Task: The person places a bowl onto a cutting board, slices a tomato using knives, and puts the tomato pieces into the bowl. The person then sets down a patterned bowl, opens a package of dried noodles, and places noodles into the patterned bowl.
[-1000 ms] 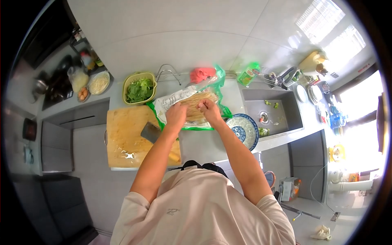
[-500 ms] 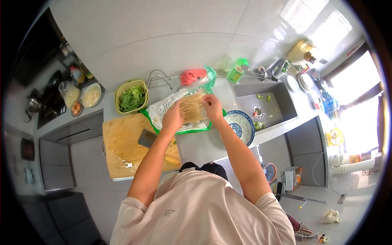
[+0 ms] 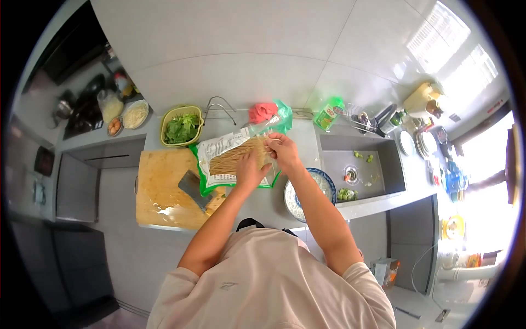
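A bundle of dried noodles (image 3: 233, 160) lies on a white plastic bag with green edges (image 3: 207, 183) on the counter. My left hand (image 3: 252, 171) rests on the bundle, its fingers stretched out over the strands. At the bundle's right end, my right hand (image 3: 283, 153) is closed in a pinch; what sits between its fingertips is too small to make out. A blue-and-white bowl (image 3: 293, 193) stands below my right hand, partly covered by the forearm. Left of the bag, a cleaver (image 3: 194, 189) lies on the wooden cutting board (image 3: 156, 186).
Leafy greens fill a yellow-green basket (image 3: 164, 134) at the back left. To the right is a sink (image 3: 383, 170) with vegetable scraps. A red cloth (image 3: 263, 113) and a green bottle (image 3: 329, 113) stand along the wall. Farther left are eggs (image 3: 114, 126) and a plate of pale shreds (image 3: 135, 115).
My left hand has moved right along the noodles, and its fingers have straightened from a grip. The noodles now lie flat on the bag. The view has shifted slightly.
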Available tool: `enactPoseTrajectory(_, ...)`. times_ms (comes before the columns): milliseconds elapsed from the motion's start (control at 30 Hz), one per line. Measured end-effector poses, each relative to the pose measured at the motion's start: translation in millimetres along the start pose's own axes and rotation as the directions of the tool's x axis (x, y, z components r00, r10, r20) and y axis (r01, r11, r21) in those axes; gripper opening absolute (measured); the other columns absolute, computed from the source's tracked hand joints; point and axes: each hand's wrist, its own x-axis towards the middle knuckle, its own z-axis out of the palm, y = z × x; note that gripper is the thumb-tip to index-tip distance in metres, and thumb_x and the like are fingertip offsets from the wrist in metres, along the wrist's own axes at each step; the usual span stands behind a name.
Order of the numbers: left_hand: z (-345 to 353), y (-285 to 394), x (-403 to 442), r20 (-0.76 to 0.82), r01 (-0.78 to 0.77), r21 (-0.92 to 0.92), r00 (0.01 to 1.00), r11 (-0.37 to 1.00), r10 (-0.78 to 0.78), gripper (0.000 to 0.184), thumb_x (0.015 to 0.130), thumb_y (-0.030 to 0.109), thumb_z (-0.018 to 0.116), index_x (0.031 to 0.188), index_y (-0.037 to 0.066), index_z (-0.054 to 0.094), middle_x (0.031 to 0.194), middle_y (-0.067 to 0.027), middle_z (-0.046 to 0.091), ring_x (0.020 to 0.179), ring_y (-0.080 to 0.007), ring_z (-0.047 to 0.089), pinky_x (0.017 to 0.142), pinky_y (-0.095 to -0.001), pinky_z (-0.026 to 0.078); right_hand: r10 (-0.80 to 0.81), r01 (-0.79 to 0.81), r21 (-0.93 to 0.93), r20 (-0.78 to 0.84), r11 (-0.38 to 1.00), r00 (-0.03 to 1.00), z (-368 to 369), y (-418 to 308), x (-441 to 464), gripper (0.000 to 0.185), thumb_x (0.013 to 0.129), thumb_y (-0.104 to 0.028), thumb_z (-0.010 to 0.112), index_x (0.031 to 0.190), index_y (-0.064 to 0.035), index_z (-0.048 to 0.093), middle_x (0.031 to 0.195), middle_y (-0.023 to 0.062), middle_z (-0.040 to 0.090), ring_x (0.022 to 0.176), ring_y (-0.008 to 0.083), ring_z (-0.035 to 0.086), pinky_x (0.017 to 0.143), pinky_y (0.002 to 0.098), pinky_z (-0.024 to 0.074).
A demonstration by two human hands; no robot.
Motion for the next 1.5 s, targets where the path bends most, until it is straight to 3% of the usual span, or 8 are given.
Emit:
enactPoseTrajectory(133,29,-1,26,0.078,0.079,-0.528,0.996,0.845,-0.045,0.043,0.089,0.025,0.079,0.123,0.001,0.069,0.108,-0.0166,0.075,0.094,-0.0346,0.07,0.086,-0.0419,0.054,0.053,-0.065,0.107,0.118,0.992,0.992,-10,-14,3,0.022,0.098,-0.004,0.068,0.118,-0.0071,0.059,0.095,0.0063,0.071,0.076,0.011,0.059,0.064,0.0258,0.0466)
enactPoseTrajectory(533,5,8,37,0.197,-0.043,-0.137,0.978,0.99,0.07,0.026,0.1,0.027,0.066,0.114,0.007,0.074,0.094,-0.0205,0.072,0.083,-0.0348,0.069,0.075,-0.0408,0.053,-0.351,0.333,0.374,-0.022,0.866,0.936,-57,-49,8,0.021,0.099,-0.002,0.067,0.117,-0.0073,0.057,0.095,0.0073,0.072,0.079,0.0128,0.061,0.071,0.0285,0.0505)
enactPoseTrajectory(767,-15,27,68,0.196,0.091,-0.397,0.981,0.913,-0.013,0.024,0.102,0.022,0.067,0.113,0.003,0.075,0.096,-0.0097,0.079,0.086,-0.0166,0.072,0.082,-0.0316,0.055,-0.407,0.491,0.473,-0.275,0.731,0.871,-116,-97,-25,0.018,0.1,-0.003,0.066,0.116,-0.0081,0.058,0.095,0.0085,0.071,0.081,0.0145,0.062,0.071,0.0286,0.0515)
enactPoseTrajectory(900,-22,46,82,0.172,0.047,-0.46,0.984,0.887,0.037,0.021,0.101,0.019,0.068,0.112,0.003,0.075,0.095,-0.0093,0.079,0.086,-0.0131,0.073,0.08,-0.0296,0.055,-0.402,0.507,0.153,-0.435,0.848,0.805,-159,-97,-42,0.018,0.099,-0.006,0.069,0.115,-0.008,0.059,0.098,0.0079,0.071,0.084,0.0132,0.065,0.072,0.0273,0.053)
enactPoseTrajectory(1000,-21,52,83,0.154,0.02,-0.406,0.987,0.913,0.047,0.02,0.101,0.018,0.067,0.111,0.003,0.075,0.096,-0.0096,0.079,0.088,-0.0141,0.074,0.081,-0.0299,0.056,-0.47,0.249,-0.445,-0.501,0.86,0.727,-225,-63,-32,0.031,0.09,-0.011,0.075,0.119,-0.0071,0.064,0.102,0.0143,0.073,0.093,0.0212,0.07,0.081,0.036,0.0568)
enactPoseTrajectory(1133,-6,30,79,0.159,0.064,-0.426,0.987,0.902,0.005,0.021,0.103,0.018,0.065,0.115,0.002,0.073,0.098,-0.009,0.079,0.09,-0.0147,0.074,0.082,-0.029,0.055,-0.613,-0.145,-0.962,-0.26,0.231,0.746,-298,-9,-39,0.046,0.082,-0.013,0.075,0.126,-0.0074,0.066,0.129,0.0249,0.065,0.119,0.0346,0.064,0.098,0.0477,0.053)
enactPoseTrajectory(1233,1,13,74,0.138,0.126,-0.509,0.988,0.851,-0.064,0.022,0.105,0.017,0.063,0.117,0.001,0.072,0.101,-0.008,0.077,0.091,-0.0151,0.074,0.083,-0.0284,0.055,-0.512,-0.473,-0.871,-0.47,0.134,0.719,-275,-3,-61,0.045,0.081,-0.008,0.072,0.126,-0.0085,0.067,0.144,0.0246,0.054,0.132,0.0411,0.054,0.105,0.0487,0.0479)
enactPoseTrajectory(1500,-17,11,51,0.198,0.334,-0.636,0.942,0.696,-0.271,0.023,0.106,0.018,0.062,0.116,0.001,0.073,0.103,-0.0042,0.075,0.092,-0.0132,0.071,0.081,-0.0259,0.052,-0.485,0.371,-0.895,0.218,0.246,0.847,-125,-12,-62,0.04,0.083,-0.015,0.079,0.122,-0.0135,0.069,0.132,0.0076,0.063,0.107,0.0323,0.068,0.088,0.0431,0.0578)
